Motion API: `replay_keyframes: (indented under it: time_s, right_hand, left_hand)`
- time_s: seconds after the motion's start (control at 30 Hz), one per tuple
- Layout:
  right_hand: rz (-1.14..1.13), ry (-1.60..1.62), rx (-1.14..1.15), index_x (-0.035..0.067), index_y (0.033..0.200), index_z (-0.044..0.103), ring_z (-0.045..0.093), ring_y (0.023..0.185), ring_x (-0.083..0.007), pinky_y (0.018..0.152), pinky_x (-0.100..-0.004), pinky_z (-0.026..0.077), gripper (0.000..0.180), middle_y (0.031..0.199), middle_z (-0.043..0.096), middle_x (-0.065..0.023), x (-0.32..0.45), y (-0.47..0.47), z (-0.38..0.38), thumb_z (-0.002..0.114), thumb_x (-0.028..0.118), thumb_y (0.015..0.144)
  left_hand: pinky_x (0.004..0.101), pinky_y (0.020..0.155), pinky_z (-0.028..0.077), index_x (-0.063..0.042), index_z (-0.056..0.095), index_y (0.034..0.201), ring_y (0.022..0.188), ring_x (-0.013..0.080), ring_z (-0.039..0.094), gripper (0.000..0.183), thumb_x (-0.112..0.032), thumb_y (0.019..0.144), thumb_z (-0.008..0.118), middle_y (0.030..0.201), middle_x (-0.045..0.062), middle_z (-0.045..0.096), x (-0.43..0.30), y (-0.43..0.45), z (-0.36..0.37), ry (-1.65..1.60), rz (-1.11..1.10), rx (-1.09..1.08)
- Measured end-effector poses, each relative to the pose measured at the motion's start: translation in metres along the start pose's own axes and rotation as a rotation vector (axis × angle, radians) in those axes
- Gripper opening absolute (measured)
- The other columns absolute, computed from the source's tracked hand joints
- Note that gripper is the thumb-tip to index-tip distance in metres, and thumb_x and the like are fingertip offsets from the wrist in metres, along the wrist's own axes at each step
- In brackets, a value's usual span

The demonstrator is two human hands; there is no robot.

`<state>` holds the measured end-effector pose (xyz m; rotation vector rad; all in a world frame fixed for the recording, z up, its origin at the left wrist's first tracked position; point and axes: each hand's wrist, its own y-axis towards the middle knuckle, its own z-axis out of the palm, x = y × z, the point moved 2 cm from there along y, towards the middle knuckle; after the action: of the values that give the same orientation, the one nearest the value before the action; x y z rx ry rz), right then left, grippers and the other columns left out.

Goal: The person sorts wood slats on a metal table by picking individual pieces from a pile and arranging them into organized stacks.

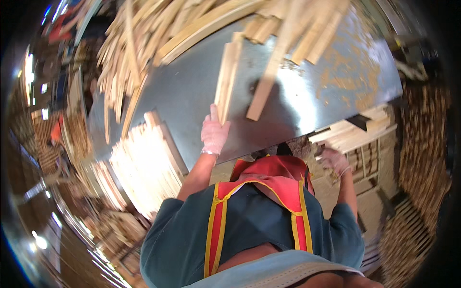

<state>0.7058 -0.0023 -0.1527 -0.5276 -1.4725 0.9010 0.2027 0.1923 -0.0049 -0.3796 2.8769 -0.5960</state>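
My left hand, in a pale pink knit glove, is at the near end of a short wooden strip that lies on a metal-topped table. Its fingers touch the wood, but whether they close round it is not plain. Off the table's near edge at the right is my right hand, also gloved and blurred, beside a stack of wooden strips. A small dark thing shows by its fingers, too blurred to name. A longer wooden strip lies on the table between the hands, pointing towards me.
A large heap of wooden strips covers the table's far left, with more boards at the far side. Wood shavings lie at the right. A brightly lit stack of strips stands at the near left. Slatted wood piles stand far right.
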Motion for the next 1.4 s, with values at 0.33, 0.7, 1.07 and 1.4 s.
replay_keyframes:
  time_s: [0.33,0.7,1.07,1.4]
  right_hand:
    - [-0.213,0.005,0.418,0.002,0.148,0.040,0.045,0.068,-0.0104,0.060,-0.0266,0.038,0.055,0.082,0.049,0.0005,0.263,0.028,0.386,0.061,0.028,0.105]
    - [-0.482,-1.149,0.720,0.001,0.152,0.039,0.069,0.115,-0.0449,0.099,-0.0496,0.054,0.069,0.128,0.070,-0.0285,0.262,0.084,0.612,0.063,0.032,0.095]
    - [-0.413,-2.329,-0.187,0.023,0.126,0.073,0.055,0.130,-0.0290,0.115,-0.0521,0.036,0.041,0.125,0.069,-0.0031,0.378,0.109,0.230,0.072,0.025,0.085]
    - [-1.086,-1.653,-0.398,0.012,0.142,0.056,0.061,0.127,-0.0368,0.107,-0.0466,0.052,0.074,0.142,0.062,-0.0160,0.593,0.231,0.340,0.082,0.020,0.073]
  left_hand:
    - [0.0352,0.102,0.052,-0.007,0.035,0.164,0.117,0.0232,0.064,0.080,-0.023,0.093,0.067,0.136,0.015,0.064,0.152,-0.135,0.031,-1.112,-0.039,0.211]
    - [0.0557,0.126,0.026,-0.005,0.043,0.158,0.151,0.0380,0.037,0.085,-0.043,0.087,0.072,0.160,0.016,0.045,0.298,-0.183,0.012,0.018,-0.262,-0.190]
    - [0.0533,0.121,0.032,-0.006,0.047,0.154,0.145,0.0394,0.042,0.085,-0.039,0.082,0.078,0.154,0.017,0.047,0.186,-0.119,-0.015,-0.166,0.243,-0.308]
    - [0.0462,0.104,0.045,-0.009,0.049,0.150,0.130,0.0292,0.054,0.075,-0.042,0.088,0.076,0.136,0.010,0.058,0.081,-0.005,-0.023,-0.044,0.260,0.048]
